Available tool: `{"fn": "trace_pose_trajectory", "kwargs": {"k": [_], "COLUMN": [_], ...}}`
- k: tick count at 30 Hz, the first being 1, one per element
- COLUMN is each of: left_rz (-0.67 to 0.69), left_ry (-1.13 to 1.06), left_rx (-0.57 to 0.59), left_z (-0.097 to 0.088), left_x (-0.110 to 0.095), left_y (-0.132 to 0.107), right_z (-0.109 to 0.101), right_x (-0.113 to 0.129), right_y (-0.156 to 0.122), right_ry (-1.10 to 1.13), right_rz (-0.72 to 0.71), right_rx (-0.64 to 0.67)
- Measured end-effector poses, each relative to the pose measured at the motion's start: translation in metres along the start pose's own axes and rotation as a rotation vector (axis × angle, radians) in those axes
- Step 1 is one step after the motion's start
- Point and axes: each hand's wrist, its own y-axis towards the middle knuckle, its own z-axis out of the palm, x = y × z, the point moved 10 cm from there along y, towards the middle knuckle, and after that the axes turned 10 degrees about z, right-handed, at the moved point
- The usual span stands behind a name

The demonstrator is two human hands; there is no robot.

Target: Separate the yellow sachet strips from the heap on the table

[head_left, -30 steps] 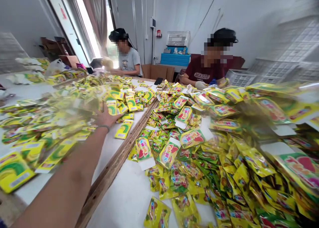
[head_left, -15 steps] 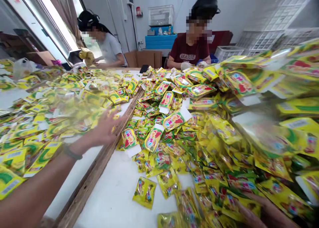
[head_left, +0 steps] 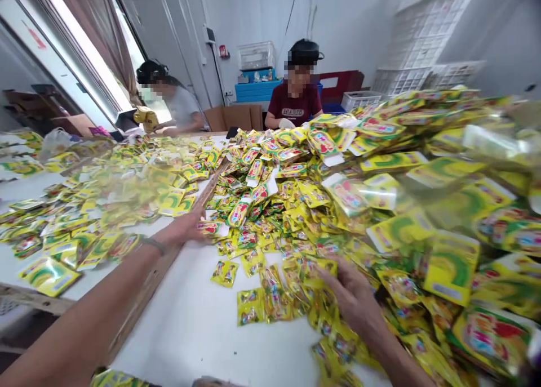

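Note:
My left hand (head_left: 190,227) reaches over the wooden strip (head_left: 146,288), its fingers closed on the end of a small yellow and green box (head_left: 212,228) with a white flap. At the edge of the sachet pile, my right hand (head_left: 353,288) has thumb and fingers around a shiny yellow sachet (head_left: 319,270). Some of its fingers are hidden. More yellow sachets (head_left: 270,294) lie on the white tabletop (head_left: 203,319) between both hands. Printed boxes with fruit pictures (head_left: 239,212) lie just beyond my left hand.
A tall heap of flat yellow boxes (head_left: 450,266) rises on the right. Left of the strip spreads another heap of boxes (head_left: 139,178), partly blurred. Two people sit across the table, one in a dark red shirt (head_left: 296,108), one in a grey shirt (head_left: 183,108). White crates (head_left: 406,80) stand behind.
My left hand has come down from the air onto the small box, which now lies turned. My right hand has moved up and left among the sachets. The view has shifted.

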Motion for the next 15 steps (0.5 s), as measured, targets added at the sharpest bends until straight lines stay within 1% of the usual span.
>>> {"fn": "trace_pose_trajectory", "kwargs": {"k": [2, 4, 5, 7, 9, 10, 11, 13, 15], "left_rz": [-0.120, -0.198, -0.202, -0.121, -0.007, 0.027, 0.036, 0.052, 0.093], "left_ry": [-0.073, -0.103, -0.126, -0.214, -0.331, -0.393, -0.456, -0.596, -0.746], "left_rx": [-0.082, -0.228, -0.294, -0.385, -0.452, -0.465, -0.479, -0.459, -0.402], "left_z": [-0.010, -0.023, -0.027, -0.026, -0.018, -0.010, -0.002, 0.016, 0.032], "left_x": [-0.010, -0.031, -0.048, -0.092, -0.141, -0.162, -0.179, -0.206, -0.226], "left_y": [-0.020, -0.040, -0.047, -0.055, -0.056, -0.055, -0.053, -0.045, -0.037], "right_z": [0.001, -0.001, 0.001, 0.001, -0.006, -0.011, -0.016, -0.029, -0.041], "right_x": [0.001, 0.004, 0.006, 0.006, 0.005, 0.004, 0.002, -0.003, -0.009], "right_y": [0.002, 0.002, 0.003, 0.003, 0.004, 0.004, 0.005, 0.007, 0.010], "right_ry": [0.074, 0.183, 0.236, 0.263, 0.253, 0.255, 0.267, 0.298, 0.316], "right_rz": [0.024, 0.035, 0.038, 0.043, 0.030, 0.022, 0.014, 0.010, 0.014], "right_rx": [0.026, 0.028, 0.061, 0.067, 0.023, -0.004, -0.034, -0.093, -0.143]}}
